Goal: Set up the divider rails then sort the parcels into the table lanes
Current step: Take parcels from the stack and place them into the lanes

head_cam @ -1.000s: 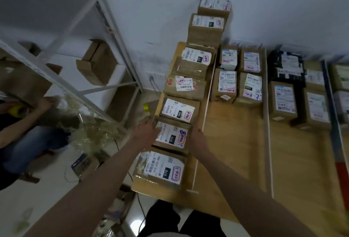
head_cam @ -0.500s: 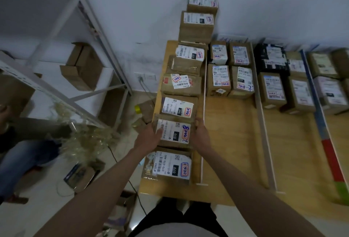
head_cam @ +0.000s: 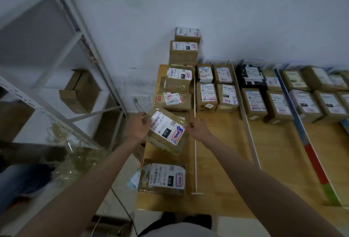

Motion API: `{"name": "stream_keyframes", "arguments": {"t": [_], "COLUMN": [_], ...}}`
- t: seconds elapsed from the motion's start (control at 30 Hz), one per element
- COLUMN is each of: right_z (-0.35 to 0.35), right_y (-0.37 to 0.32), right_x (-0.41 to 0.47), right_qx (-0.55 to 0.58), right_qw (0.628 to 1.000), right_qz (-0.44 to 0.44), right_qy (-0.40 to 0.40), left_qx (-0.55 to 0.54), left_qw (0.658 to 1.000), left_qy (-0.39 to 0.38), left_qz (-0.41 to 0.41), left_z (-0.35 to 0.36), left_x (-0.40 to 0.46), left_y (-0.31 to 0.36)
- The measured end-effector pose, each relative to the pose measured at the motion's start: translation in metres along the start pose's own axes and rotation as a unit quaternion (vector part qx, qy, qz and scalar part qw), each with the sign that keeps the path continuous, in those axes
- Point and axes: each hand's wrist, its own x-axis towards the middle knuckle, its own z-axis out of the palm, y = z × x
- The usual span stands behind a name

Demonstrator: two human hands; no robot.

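Brown cardboard parcel point(head_cam: 167, 130) with a white 010 label is now off the tabletop point(head_cam: 222, 153), lifted and tilted above the leftmost lane. Half a second ago it lay flat in the row, both hands pressed to its sides. Left hand point(head_cam: 138, 127) grips its left edge, fingers curled over the far corner; right hand point(head_cam: 198, 130) pinches the right edge. Bare wood shows in the lane below where it sat.

Judgement: rails look set; this parcel is being pulled out, either to re-sort it or to re-seat it. Which lane it belongs in cannot be told.

Surroundings:
- Near parcel point(head_cam: 163, 177), label 070, flat at the lane's front end, close to the tabletop's near edge.
- Farther parcels run to the wall, two stacked boxes point(head_cam: 186, 47) at the far end.
- Thin white divider rail point(head_cam: 195, 153) just right of the lifted parcel; the right hand is over it.
- Second white rail point(head_cam: 250, 138), then a blue-red-green rail point(head_cam: 313, 163).
- Middle lanes filled only at the wall end.
- Metal shelving point(head_cam: 79, 28) left; another person's leg low left.

Obstacles: narrow lane, and the thin rail could be knocked by the right hand.
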Motion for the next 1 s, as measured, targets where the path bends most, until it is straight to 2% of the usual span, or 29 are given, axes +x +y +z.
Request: {"name": "stream_keyframes", "arguments": {"t": [0.27, 0.47, 0.53, 0.77, 1.0], "right_z": [-0.031, -0.052, -0.057, -0.071, -0.069], "right_y": [0.011, 0.043, 0.059, 0.111, 0.141], "right_x": [-0.026, -0.040, -0.043, -0.029, 0.017], "right_qx": [0.056, 0.164, 0.184, 0.148, 0.084], "right_qw": [0.997, 0.983, 0.974, 0.962, 0.971], "right_qz": [-0.022, 0.041, 0.061, 0.121, 0.165], "right_qy": [-0.039, 0.078, 0.113, 0.196, 0.153], "left_qx": [0.036, -0.002, 0.022, 0.208, 0.262], "left_qw": [0.996, 0.990, 0.989, 0.953, 0.940], "left_qy": [-0.044, -0.068, -0.070, -0.107, -0.080], "left_qz": [0.063, 0.122, 0.129, 0.192, 0.202], "left_z": [0.002, 0.028, 0.042, 0.094, 0.132], "left_x": [0.027, 0.030, 0.032, 0.034, 0.034], "left_y": [0.039, 0.078, 0.086, 0.085, 0.077]}}
